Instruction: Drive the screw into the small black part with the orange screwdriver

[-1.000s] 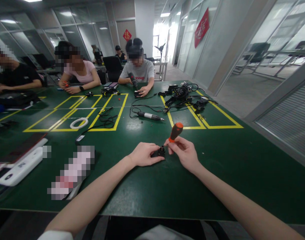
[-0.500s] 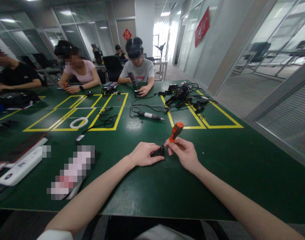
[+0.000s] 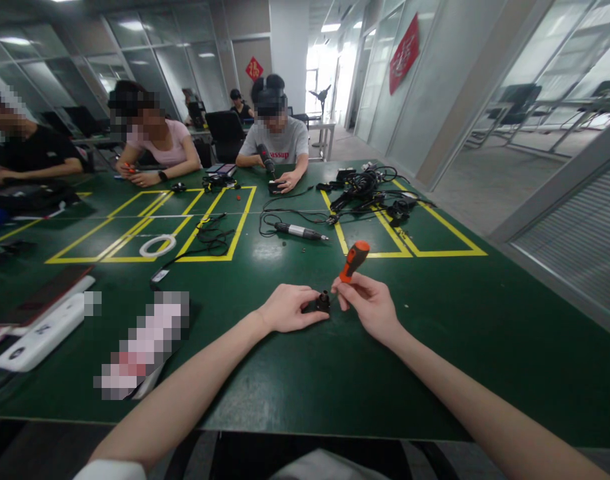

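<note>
Between thumb and fingers, my left hand [image 3: 291, 308] grips a small black part [image 3: 323, 302] with a round upright neck, resting on the green table [image 3: 285, 373]. What kind of part it is, I cannot make out. My right hand [image 3: 372, 303] is closed on a screwdriver [image 3: 355, 260] with an orange and dark grey handle. The handle leans up and to the right, just right of the black part. The tip is too fine and partly hidden, so whether it touches the part I cannot tell.
Beyond my hands lies a corded pen-shaped electric screwdriver [image 3: 299, 231]. A tangle of black cables [image 3: 367, 190] sits at back right. To the left are a white ring [image 3: 157, 246] and a white power strip [image 3: 45, 333]. A co-worker [image 3: 275, 140] across the table holds a drill [image 3: 266, 160].
The screwdriver's handle has shifted very slightly up and to the right with my right hand. My left hand and the black part stay in place.
</note>
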Action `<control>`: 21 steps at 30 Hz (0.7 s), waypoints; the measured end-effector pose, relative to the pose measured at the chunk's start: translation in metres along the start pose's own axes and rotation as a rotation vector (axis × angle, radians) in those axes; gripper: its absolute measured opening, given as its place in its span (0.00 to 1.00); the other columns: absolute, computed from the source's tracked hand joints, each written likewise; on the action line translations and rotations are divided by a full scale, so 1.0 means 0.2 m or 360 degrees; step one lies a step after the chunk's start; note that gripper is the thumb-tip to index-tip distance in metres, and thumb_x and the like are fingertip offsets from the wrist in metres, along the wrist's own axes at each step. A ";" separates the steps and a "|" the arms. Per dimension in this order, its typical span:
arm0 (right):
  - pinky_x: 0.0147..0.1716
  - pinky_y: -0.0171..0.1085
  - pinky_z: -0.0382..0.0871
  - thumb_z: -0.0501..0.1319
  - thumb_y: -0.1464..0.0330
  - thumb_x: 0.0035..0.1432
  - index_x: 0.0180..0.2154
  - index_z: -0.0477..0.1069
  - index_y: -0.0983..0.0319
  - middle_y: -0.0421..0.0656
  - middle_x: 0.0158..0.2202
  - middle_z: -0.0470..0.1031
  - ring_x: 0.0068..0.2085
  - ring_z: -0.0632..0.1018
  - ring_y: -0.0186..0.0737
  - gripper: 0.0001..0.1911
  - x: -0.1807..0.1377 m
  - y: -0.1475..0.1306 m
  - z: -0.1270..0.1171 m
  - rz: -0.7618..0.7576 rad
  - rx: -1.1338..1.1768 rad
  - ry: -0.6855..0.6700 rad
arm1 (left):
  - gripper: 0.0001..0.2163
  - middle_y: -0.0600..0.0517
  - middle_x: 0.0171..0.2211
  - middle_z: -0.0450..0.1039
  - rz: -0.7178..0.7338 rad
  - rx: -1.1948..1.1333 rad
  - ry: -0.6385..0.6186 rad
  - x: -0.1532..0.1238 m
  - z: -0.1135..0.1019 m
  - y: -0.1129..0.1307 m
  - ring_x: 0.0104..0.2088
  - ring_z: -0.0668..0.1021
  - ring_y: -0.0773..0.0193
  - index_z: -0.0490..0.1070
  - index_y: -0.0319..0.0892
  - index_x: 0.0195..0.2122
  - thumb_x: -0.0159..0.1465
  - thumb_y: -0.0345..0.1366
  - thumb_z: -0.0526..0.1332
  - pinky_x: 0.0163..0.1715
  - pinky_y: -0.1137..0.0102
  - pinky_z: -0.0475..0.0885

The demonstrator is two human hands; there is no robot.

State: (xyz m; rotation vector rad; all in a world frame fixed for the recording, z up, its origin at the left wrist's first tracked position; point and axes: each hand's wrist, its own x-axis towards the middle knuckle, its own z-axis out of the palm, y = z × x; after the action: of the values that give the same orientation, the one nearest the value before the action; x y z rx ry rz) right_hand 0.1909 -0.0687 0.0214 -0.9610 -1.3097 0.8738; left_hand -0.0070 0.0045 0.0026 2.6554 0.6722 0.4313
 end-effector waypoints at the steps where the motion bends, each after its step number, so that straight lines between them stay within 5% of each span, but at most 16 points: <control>1: 0.22 0.38 0.72 0.70 0.46 0.59 0.30 0.78 0.60 0.42 0.28 0.78 0.21 0.73 0.35 0.23 0.00 0.00 0.00 0.0005 0.0008 -0.0006 | 0.18 0.56 0.26 0.69 0.0000 -0.0004 0.0002 0.00 0.00 0.00 0.27 0.71 0.67 0.71 0.42 0.31 0.70 0.52 0.64 0.29 0.71 0.59; 7: 0.25 0.39 0.74 0.68 0.47 0.62 0.40 0.76 0.58 0.42 0.28 0.81 0.22 0.75 0.37 0.22 -0.01 0.01 0.00 -0.0004 0.0112 -0.0061 | 0.21 0.56 0.25 0.68 -0.0010 -0.0028 0.0023 0.00 0.00 0.00 0.26 0.70 0.68 0.69 0.41 0.28 0.68 0.54 0.65 0.28 0.71 0.57; 12: 0.25 0.37 0.73 0.69 0.48 0.62 0.34 0.73 0.58 0.42 0.27 0.80 0.22 0.74 0.35 0.21 -0.01 0.01 0.00 -0.0016 0.0078 -0.0039 | 0.21 0.57 0.24 0.67 -0.0030 -0.0037 0.0030 0.00 0.00 0.00 0.25 0.69 0.69 0.69 0.41 0.28 0.67 0.54 0.66 0.27 0.72 0.56; 18: 0.25 0.37 0.73 0.66 0.45 0.63 0.30 0.75 0.60 0.42 0.27 0.79 0.22 0.74 0.35 0.25 -0.01 0.00 -0.01 0.0000 0.0016 -0.0090 | 0.21 0.59 0.26 0.70 -0.0064 -0.0121 0.0054 0.00 -0.01 0.01 0.26 0.71 0.69 0.77 0.44 0.47 0.63 0.55 0.70 0.28 0.74 0.59; 21: 0.24 0.37 0.73 0.68 0.46 0.62 0.35 0.75 0.59 0.41 0.27 0.79 0.22 0.74 0.35 0.22 -0.01 0.01 0.00 -0.0023 0.0081 -0.0081 | 0.16 0.58 0.26 0.70 -0.0049 -0.0178 0.0047 0.00 -0.02 0.00 0.26 0.70 0.71 0.79 0.44 0.44 0.67 0.52 0.67 0.29 0.74 0.59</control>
State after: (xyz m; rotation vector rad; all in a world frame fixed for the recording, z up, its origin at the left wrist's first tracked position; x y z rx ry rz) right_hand 0.1915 -0.0703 0.0186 -0.8934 -1.3298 0.9217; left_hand -0.0089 0.0060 0.0063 2.5351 0.6764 0.4857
